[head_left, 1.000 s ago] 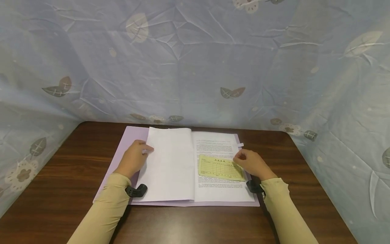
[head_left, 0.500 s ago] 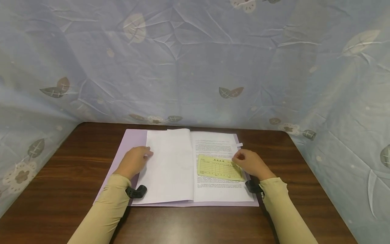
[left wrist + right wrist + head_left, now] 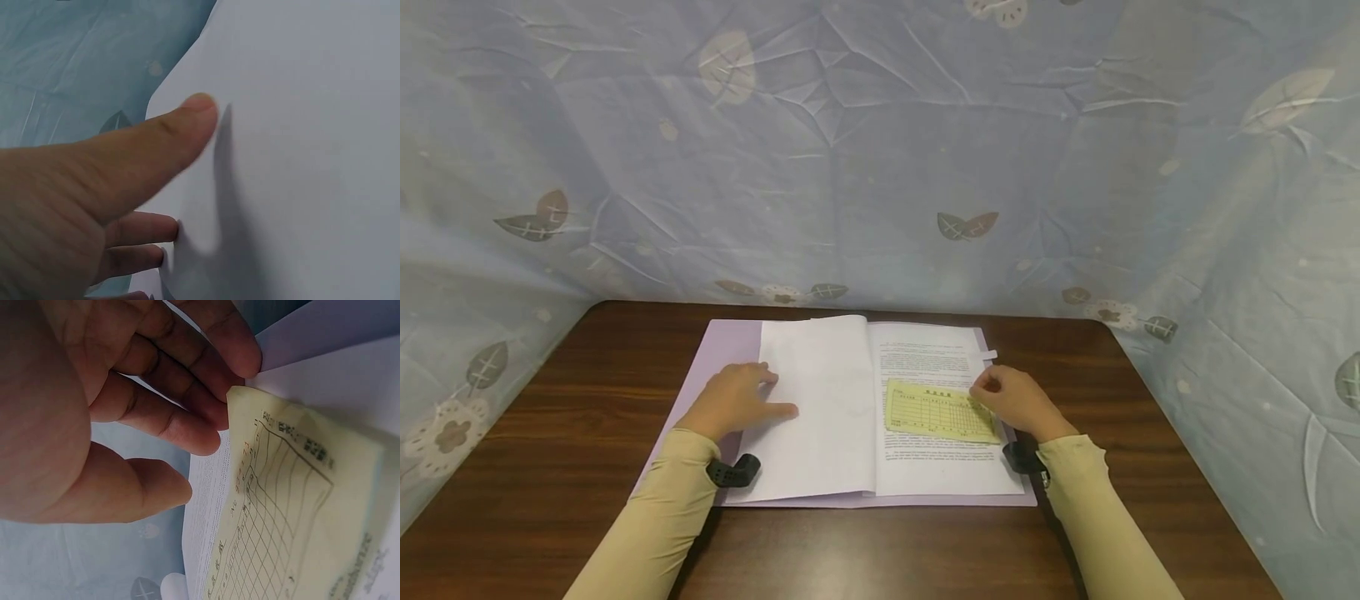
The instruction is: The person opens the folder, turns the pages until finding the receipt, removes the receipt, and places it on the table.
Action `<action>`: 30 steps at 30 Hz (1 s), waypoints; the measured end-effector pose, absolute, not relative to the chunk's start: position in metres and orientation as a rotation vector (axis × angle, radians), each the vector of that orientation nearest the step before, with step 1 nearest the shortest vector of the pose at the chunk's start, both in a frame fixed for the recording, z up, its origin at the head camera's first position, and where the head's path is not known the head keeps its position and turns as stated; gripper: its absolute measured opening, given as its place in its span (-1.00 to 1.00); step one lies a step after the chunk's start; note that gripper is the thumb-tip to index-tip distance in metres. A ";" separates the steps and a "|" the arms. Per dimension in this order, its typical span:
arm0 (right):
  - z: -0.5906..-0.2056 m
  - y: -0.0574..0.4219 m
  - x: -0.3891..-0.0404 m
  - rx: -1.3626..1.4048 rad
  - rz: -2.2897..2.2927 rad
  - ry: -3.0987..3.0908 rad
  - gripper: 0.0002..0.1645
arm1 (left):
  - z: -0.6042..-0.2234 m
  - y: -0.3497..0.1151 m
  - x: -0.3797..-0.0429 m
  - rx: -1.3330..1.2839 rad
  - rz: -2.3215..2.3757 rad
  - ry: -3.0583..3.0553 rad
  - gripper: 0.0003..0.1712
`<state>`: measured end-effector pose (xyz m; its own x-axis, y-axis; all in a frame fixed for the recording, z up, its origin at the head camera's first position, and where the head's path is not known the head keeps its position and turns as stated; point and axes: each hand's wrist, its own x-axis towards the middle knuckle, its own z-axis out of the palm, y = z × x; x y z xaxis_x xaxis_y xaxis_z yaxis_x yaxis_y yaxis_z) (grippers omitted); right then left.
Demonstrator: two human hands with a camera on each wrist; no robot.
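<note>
A lilac folder (image 3: 732,343) lies open on the table, with blank white sheets (image 3: 823,433) turned to its left and a printed page (image 3: 925,477) on its right. On the printed page lies a yellow ruled form slip (image 3: 934,414). My left hand (image 3: 730,402) is at the left edge of the white sheets; its thumb stretches over the top sheet, and the other fingertips (image 3: 164,226) are at the edge. My right hand (image 3: 1021,403) is at the slip's right end. Its fingertips (image 3: 209,445) are near the slip's edge, the thumb apart from them.
The dark wooden table (image 3: 587,417) extends around the folder. A small white tab (image 3: 988,355) sticks out from the folder's right side. A pale blue patterned cloth (image 3: 880,167) hangs behind the table and along both sides. Each wrist bears a black camera (image 3: 733,472).
My left hand has come slightly nearer and its thumb has spread out over the white sheet. The sheets' upper left corner has settled lower. My right hand stays by the slip.
</note>
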<state>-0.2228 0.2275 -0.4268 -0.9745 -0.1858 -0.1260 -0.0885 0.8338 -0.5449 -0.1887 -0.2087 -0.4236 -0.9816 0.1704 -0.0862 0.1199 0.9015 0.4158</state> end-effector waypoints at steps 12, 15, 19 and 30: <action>-0.431 0.228 -0.224 -0.213 -0.826 2.841 -0.72 | -0.427 -0.208 -0.190 0.281 0.636 2.919 -0.01; -0.430 0.228 -0.224 -0.224 -0.831 2.845 -0.73 | -0.428 -0.209 -0.192 0.284 0.636 2.903 -0.03; -0.430 0.228 -0.224 -0.227 -0.842 2.841 -0.75 | -0.428 -0.208 -0.192 0.308 0.593 2.875 -0.08; -0.432 0.235 -0.228 -0.231 -0.841 2.846 -0.79 | -0.423 -0.209 -0.186 0.334 0.524 2.838 0.07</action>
<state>-0.2283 0.2347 -0.4320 -0.9746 -0.1935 -0.1131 -0.1009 0.8294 -0.5495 -0.1859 -0.2085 -0.4231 -0.9462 0.2635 -0.1876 0.1791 0.9098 0.3745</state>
